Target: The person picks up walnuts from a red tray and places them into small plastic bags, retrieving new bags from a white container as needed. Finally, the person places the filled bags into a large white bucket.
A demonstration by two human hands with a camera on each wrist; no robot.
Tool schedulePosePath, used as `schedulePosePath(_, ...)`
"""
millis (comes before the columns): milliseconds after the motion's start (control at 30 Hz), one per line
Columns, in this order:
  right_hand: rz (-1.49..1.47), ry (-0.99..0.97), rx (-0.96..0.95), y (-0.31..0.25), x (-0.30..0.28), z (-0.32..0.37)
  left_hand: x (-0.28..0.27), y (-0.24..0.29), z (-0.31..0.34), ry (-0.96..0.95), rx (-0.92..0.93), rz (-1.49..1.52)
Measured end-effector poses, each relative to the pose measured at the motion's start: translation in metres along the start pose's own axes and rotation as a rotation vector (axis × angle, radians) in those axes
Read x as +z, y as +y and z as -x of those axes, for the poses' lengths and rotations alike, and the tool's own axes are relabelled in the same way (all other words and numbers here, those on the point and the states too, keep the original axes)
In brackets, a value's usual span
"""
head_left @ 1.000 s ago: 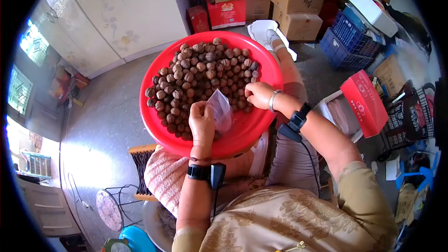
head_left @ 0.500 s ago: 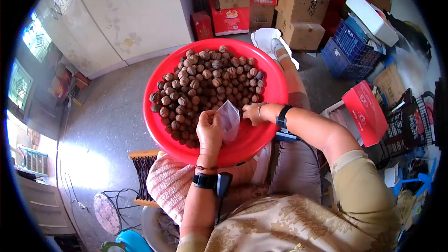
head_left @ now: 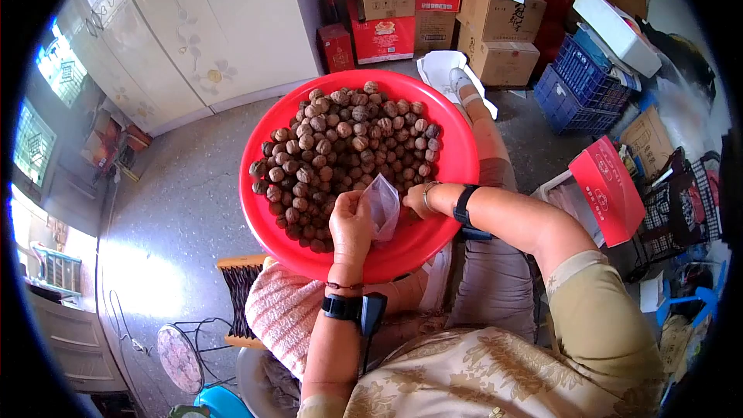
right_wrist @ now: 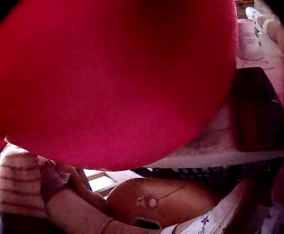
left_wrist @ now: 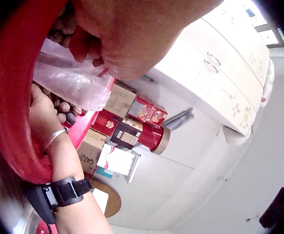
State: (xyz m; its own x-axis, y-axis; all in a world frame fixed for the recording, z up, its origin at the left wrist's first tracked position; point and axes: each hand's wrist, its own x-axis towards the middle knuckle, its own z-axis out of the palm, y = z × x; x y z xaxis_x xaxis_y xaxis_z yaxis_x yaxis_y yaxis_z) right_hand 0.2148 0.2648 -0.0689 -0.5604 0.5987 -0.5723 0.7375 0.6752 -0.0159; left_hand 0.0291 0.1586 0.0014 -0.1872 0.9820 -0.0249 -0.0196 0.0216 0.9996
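Note:
Many brown walnuts [head_left: 360,129] lie heaped in a wide red plastic basin [head_left: 267,220]. My left hand [head_left: 352,228] pinches the edge of a clear plastic bag [head_left: 383,209] over the basin's near side. In the left wrist view, the bag [left_wrist: 73,80] hangs crinkled from those fingers. My right hand [head_left: 418,200] reaches down inside the basin just right of the bag, beside the walnuts. Its fingertips are hidden, so I cannot tell whether they hold a walnut. The basin's underside [right_wrist: 117,97] fills most of the right wrist view and hides that hand.
A striped pink towel [head_left: 282,313] covers the lap's left side below the basin. Cardboard boxes [head_left: 503,31] and blue crates [head_left: 576,89] stand behind. An opened red box [head_left: 607,190] is at the right. A round stool [head_left: 179,358] stands at lower left.
My right hand has moved down and toward me from the walnuts' right edge to beside the bag. The left hand keeps its pinch on the bag. The head view has shifted slightly.

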Motion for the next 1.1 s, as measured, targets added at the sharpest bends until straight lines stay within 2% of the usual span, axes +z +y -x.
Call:
schedulePosePath(67,0.249,-0.309,-0.001,0.003,0.01,-0.022,0.0,-0.001,-0.001,0.002,0.012,-0.01)
schedulePosePath(167,0.164,-0.222,-0.092,0.002,0.002,-0.005,0.0,0.006,0.001,0.003,-0.016,-0.025)
schedulePosePath(233,0.089,-0.191,-0.063,0.0,-0.003,0.006,0.0,0.014,0.004,0.0,-0.079,0.015)
schedulePosePath(300,0.01,-0.162,-0.037,-0.002,-0.001,0.011,0.0,0.009,0.003,0.006,-0.066,0.006)
schedulePosePath(367,-0.168,-0.134,-0.132,-0.002,0.004,0.009,-0.001,-0.001,-0.001,0.013,-0.051,-0.001)
schedulePosePath(433,-0.208,-0.155,-0.168,-0.002,0.007,0.007,0.0,-0.005,-0.003,0.032,0.026,-0.003)
schedulePosePath(567,-0.31,-0.184,-0.212,-0.014,-0.018,0.032,-0.001,-0.004,-0.001,0.021,-0.009,-0.011)
schedulePosePath(700,-0.388,-0.218,-0.194,-0.015,-0.013,0.026,0.0,-0.002,-0.001,0.024,0.042,0.025)
schedulePosePath(767,-0.435,-0.068,-0.351,-0.012,-0.002,0.02,0.001,-0.003,-0.001,0.019,0.06,0.051)
schedulePosePath(833,-0.454,-0.081,-0.357,-0.013,0.001,0.021,-0.001,-0.011,-0.006,0.039,0.136,-0.018)
schedulePosePath(900,-0.47,-0.096,-0.362,-0.015,0.0,0.023,-0.003,-0.015,-0.006,0.029,0.124,-0.024)
schedulePosePath(967,-0.411,-0.199,-0.238,-0.018,-0.006,0.025,-0.004,-0.015,-0.006,0.02,0.112,-0.032)
schedulePosePath(1100,-0.275,-0.269,-0.192,-0.023,-0.025,0.03,-0.004,-0.021,-0.008,0.012,0.127,-0.018)
